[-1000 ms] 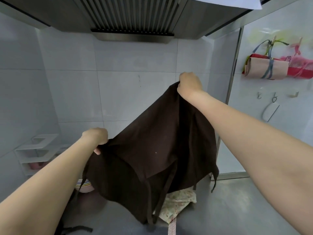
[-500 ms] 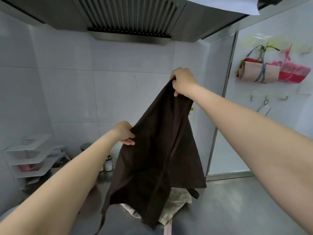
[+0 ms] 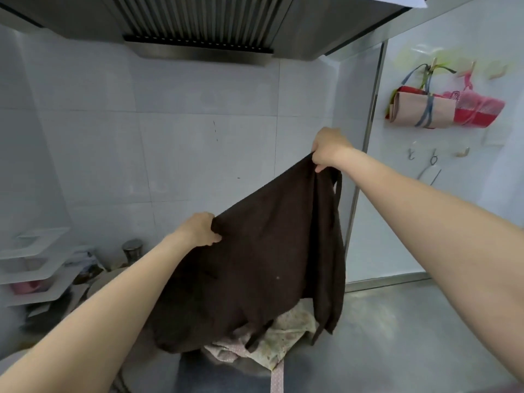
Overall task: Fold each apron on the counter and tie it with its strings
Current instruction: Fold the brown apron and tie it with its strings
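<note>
A dark brown apron held up over the steel counter hides most of a floral apron lying behind it; only its lower folds show. The fingertips of the left hand and right hand disappear into the cloth. Both forearms are cut off by the frame's lower edge. Jars by the counter's far left corner are too blurred to identify, as are the hanging bundles on the right wall.

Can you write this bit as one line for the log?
left hand: grips brown apron | right hand: grips it higher | floral apron: on counter
</note>
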A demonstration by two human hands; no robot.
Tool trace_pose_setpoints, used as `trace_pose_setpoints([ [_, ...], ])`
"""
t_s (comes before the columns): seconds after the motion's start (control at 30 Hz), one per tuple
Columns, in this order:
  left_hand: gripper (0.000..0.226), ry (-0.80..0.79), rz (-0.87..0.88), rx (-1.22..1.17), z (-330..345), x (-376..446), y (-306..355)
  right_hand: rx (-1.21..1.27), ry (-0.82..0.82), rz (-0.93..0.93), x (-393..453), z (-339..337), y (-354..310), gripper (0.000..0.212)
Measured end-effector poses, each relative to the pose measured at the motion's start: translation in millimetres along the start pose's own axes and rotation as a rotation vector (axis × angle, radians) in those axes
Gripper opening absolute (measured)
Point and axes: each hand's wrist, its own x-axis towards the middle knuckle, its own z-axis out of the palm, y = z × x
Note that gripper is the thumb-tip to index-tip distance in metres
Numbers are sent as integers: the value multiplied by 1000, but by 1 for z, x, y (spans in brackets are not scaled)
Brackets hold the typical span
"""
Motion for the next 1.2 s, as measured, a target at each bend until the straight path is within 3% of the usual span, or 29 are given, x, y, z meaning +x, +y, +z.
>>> trace_pose_setpoints([
  [0.1,32,-321,48,-243,32,-1,23,-3,136,3,15,-10,4,31],
  [0.17,36,-483,126,-474,42,-7,47,69,312,22,32,-13,5,29],
  [0.23,31,-556,231,-616,48,-10,67,149,493,-33,43,-12,-3,31],
  [0.33,35,-555,199,-678,62,2,63,150,534,-172,67,13,-30,32],
  [0.47,43,-536,-44,-631,113,29,9,163,268,-308,105,107,-82,30],
  [0.57,35,-515,-335,-653,173,41,-52,176,-176,-412,107,227,-123,34],
  [0.63,39,-521,-512,-612,212,38,-90,227,-471,-521,85,296,-135,51],
  [0.7,29,-544,-651,-560,243,32,-122,219,-627,-624,60,350,-134,58],
  [0.77,16,-536,-708,-484,263,28,-139,131,-750,-654,44,379,-118,53],
  [0.83,12,-544,-691,-419,272,25,-144,61,-849,-607,32,391,-92,47],
  [0.93,69,-556,-671,-461,275,18,-139,40,-907,-506,15,399,-48,39],
  [1.03,97,-592,-602,-349,276,7,-122,35,-969,-452,-22,411,-8,35],
  [1.1,105,-567,-540,-152,279,0,-107,0,-969,-469,-52,419,13,42],
  [1.2,120,-581,-510,-9,283,-8,-90,-118,-921,-506,-92,423,31,74],
])
